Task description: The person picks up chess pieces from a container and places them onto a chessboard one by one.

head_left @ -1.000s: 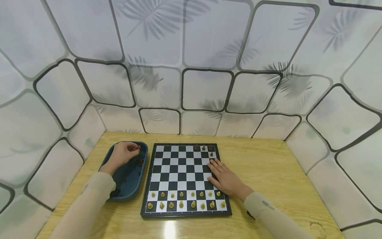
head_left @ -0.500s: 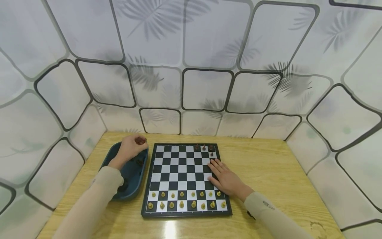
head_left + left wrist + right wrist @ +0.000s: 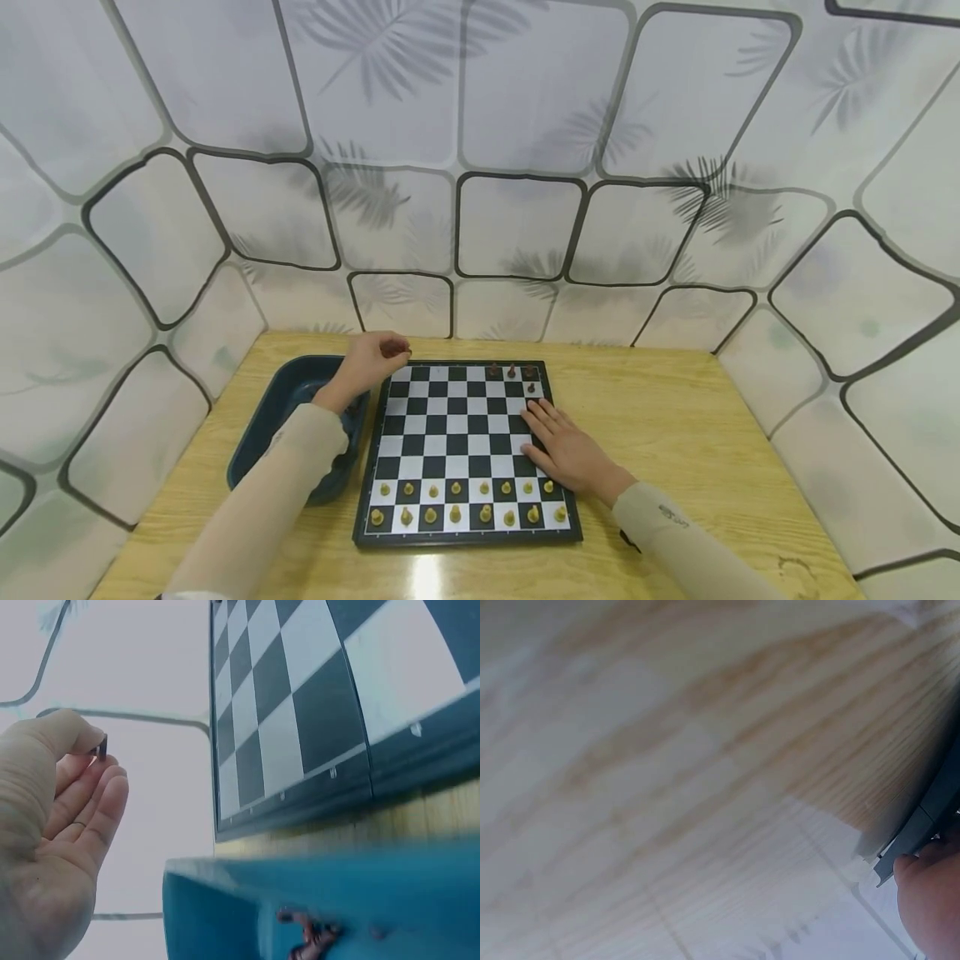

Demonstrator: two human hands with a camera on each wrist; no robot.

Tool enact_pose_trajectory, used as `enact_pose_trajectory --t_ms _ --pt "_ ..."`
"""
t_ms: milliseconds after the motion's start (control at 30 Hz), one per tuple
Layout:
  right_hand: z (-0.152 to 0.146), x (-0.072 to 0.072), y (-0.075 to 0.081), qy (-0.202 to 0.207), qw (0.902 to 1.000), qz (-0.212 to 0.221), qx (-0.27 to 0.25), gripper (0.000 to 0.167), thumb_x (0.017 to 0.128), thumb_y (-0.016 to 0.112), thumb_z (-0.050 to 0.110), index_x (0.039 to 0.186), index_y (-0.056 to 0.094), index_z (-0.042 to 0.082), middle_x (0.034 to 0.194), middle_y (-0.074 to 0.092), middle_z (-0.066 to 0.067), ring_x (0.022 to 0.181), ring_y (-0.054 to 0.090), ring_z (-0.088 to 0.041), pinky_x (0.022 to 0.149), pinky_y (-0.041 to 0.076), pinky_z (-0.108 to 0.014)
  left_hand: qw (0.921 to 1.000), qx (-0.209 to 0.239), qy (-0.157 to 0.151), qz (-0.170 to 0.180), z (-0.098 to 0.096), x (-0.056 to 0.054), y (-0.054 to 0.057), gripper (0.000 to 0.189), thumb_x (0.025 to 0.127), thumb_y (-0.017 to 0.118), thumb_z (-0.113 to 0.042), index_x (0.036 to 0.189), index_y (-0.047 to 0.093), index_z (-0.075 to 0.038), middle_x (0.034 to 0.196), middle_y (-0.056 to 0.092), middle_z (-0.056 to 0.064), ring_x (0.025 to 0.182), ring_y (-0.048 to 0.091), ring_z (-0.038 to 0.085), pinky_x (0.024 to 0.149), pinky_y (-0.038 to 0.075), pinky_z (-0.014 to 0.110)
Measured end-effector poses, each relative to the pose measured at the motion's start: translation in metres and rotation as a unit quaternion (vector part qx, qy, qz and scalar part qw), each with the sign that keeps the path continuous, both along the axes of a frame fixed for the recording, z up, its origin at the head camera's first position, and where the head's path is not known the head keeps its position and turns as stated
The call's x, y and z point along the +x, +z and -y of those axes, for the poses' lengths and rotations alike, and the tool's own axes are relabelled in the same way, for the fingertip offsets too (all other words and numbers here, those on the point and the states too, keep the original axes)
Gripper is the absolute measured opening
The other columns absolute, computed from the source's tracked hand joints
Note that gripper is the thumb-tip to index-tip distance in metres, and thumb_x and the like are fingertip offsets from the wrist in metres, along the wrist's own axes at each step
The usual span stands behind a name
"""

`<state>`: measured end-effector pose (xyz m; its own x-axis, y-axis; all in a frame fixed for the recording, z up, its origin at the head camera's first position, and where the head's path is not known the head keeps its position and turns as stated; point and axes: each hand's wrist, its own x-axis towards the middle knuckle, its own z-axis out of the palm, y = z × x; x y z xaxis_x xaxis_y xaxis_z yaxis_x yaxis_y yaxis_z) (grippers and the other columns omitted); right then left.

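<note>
My left hand (image 3: 366,368) is above the far left corner of the chessboard (image 3: 447,423), pinching a small dark chess piece (image 3: 103,747) between thumb and index finger. Its other fingers curve loosely in the left wrist view. My right hand (image 3: 566,450) rests flat on the board's right edge, fingers reaching onto the squares. Several dark red chess pieces (image 3: 512,371) stand at the board's far right corner. Two rows of yellow chess pieces (image 3: 455,514) fill the near side. Left of the board is a blue tray (image 3: 258,417), partly hidden by the left sleeve.
Loose dark red pieces (image 3: 315,941) lie inside the tray. A wooden table (image 3: 675,433) carries board and tray. Patterned fabric walls (image 3: 517,225) enclose it at the back and both sides.
My left hand has come up out of the tray and moved right to the board's far left corner with the chess piece. The right hand has stayed in place.
</note>
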<state>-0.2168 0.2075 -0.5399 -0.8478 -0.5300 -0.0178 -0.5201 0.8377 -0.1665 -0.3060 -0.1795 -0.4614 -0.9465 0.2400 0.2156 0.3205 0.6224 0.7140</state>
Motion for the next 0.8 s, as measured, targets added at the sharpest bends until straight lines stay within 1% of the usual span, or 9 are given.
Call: enact_pose_trajectory --t_ms 167,300,500,600,800 --pt "0.0 0.0 0.0 0.0 1.0 -0.003 0.001 0.072 0.111 0.037 0.055 0.166 0.031 0.01 0.174 0.027 -0.012 0.164 0.019 -0.032 0.131 0.024 -0.048 0.9999 -0.005 -0.014 0.003 -0.009 -0.003 -0.002 0.02 0.1 0.071 -0.012 0.115 0.076 0.0 0.11 0.078 0.017 0.101 0.074 0.032 0.088 0.062 0.048" --pt "0.0 0.0 0.0 0.001 1.0 -0.003 0.004 0.072 0.111 0.037 0.056 0.166 0.031 0.01 0.174 0.027 -0.011 0.164 0.019 -0.032 0.131 0.024 -0.048 0.9998 -0.01 -0.019 0.002 -0.014 -0.006 -0.007 0.02 0.099 0.07 -0.01 0.115 0.076 0.0 0.109 0.078 0.018 0.1 0.075 0.033 0.087 0.062 0.048" --pt "0.0 0.0 0.001 0.0 1.0 -0.003 0.001 0.072 0.111 0.037 0.055 0.166 0.032 0.009 0.174 0.028 -0.012 0.164 0.02 -0.033 0.131 0.024 -0.049 0.9998 -0.015 -0.012 0.008 -0.022 -0.009 -0.012 0.02 0.099 0.071 -0.01 0.115 0.076 0.0 0.111 0.078 0.018 0.103 0.075 0.033 0.089 0.061 0.048" --pt "0.001 0.0 0.002 0.0 1.0 -0.005 0.002 0.071 0.111 0.037 0.055 0.166 0.032 0.01 0.174 0.028 -0.012 0.164 0.02 -0.032 0.131 0.025 -0.048 0.9997 -0.014 -0.008 0.017 -0.025 -0.011 -0.013 0.021 0.099 0.07 -0.01 0.116 0.076 0.001 0.112 0.078 0.018 0.104 0.075 0.033 0.09 0.061 0.048" --pt "0.001 0.001 0.003 0.0 1.0 -0.004 0.009 0.071 0.111 0.039 0.054 0.166 0.032 0.01 0.174 0.028 -0.012 0.163 0.02 -0.033 0.131 0.025 -0.048 0.9994 -0.022 -0.007 0.025 -0.028 -0.012 -0.016 0.023 0.099 0.069 -0.01 0.118 0.075 0.001 0.114 0.077 0.017 0.106 0.073 0.033 0.093 0.06 0.048"
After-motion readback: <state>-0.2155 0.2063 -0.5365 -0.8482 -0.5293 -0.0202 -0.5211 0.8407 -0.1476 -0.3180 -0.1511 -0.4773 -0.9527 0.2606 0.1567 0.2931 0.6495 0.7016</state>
